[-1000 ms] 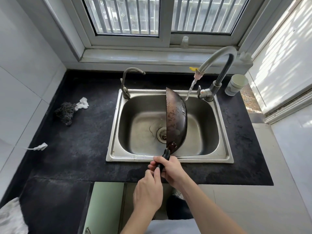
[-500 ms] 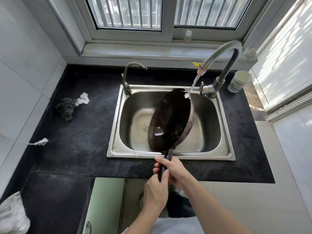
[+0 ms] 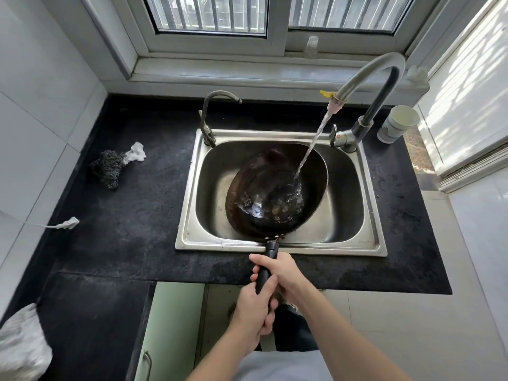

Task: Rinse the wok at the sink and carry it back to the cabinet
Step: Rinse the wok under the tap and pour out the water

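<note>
Wok (image 3: 275, 193) over sink (image 3: 220, 245) | left hand (image 3: 254, 312), right hand (image 3: 284, 273) grip handle (image 3: 266, 272) | handle end hidden

Wok (image 3: 275, 193) is covering the drain of the sink (image 3: 371, 215). Rear of handle (image 3: 268, 259) is disappearing inside left hand (image 3: 254, 312) and right hand (image 3: 283, 273). White cloth (image 3: 22, 345) is running off the lower-left edge, blurring. Cup (image 3: 395, 123) label is reading too small.

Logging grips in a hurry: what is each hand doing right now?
Left hand: closed round the end of the wok handle.
Right hand: closed round the same handle, nearer the wok.
</note>
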{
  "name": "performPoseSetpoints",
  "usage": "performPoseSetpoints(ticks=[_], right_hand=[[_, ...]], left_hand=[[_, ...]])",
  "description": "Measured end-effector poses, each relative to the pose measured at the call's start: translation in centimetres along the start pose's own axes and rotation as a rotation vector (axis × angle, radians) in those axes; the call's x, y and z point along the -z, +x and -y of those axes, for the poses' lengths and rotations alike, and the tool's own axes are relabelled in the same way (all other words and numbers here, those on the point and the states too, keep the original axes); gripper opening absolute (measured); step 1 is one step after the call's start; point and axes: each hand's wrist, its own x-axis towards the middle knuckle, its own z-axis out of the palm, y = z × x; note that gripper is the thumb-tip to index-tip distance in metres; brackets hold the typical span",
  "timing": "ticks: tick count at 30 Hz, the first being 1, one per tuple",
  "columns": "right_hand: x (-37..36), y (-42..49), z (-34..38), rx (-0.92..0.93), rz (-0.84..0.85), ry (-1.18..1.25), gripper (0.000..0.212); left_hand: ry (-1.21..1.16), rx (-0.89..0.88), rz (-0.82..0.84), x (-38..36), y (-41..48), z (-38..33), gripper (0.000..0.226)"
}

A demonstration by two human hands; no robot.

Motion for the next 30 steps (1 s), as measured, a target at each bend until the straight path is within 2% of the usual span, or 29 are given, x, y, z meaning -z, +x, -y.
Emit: performPoseSetpoints(ticks=[3, 8, 16, 18, 22, 30], right_hand=[[0.1, 0.2, 0.2, -0.040, -0.016, -0.017, 0.016], [0.7, 0.4, 0.1, -0.082, -0.032, -0.030, 0.024], [0.3, 0.6, -0.3, -0.067, -0.122, -0.155, 0.019], [0.3, 0.7, -0.3, -0.057, -0.173, -0.202, 0.023], [0.9, 0.4, 0.5, -0.014, -0.262, -0.478, 0.037], [5.5, -1.9, 3.3, 0.063, -0.182, -0.600, 0.027]], left_hand=[[0.011, -0.014, -0.052, -0.5, 0.2, 0.0, 0.037], [0.220, -0.206, -0.129, -1.3, 0.6, 1.3, 0.049], [0.528, -0.408, -0.187, 0.3, 1.7, 3.2, 0.033], [0.530, -0.420, -0.188, 0.4, 2.1, 3.3, 0.033], [0.477, -0.414, -0.177, -0.2, 2.7, 3.4, 0.039], [0.464, -0.440, -0.257, -0.9, 3.0, 2.5, 0.041]])
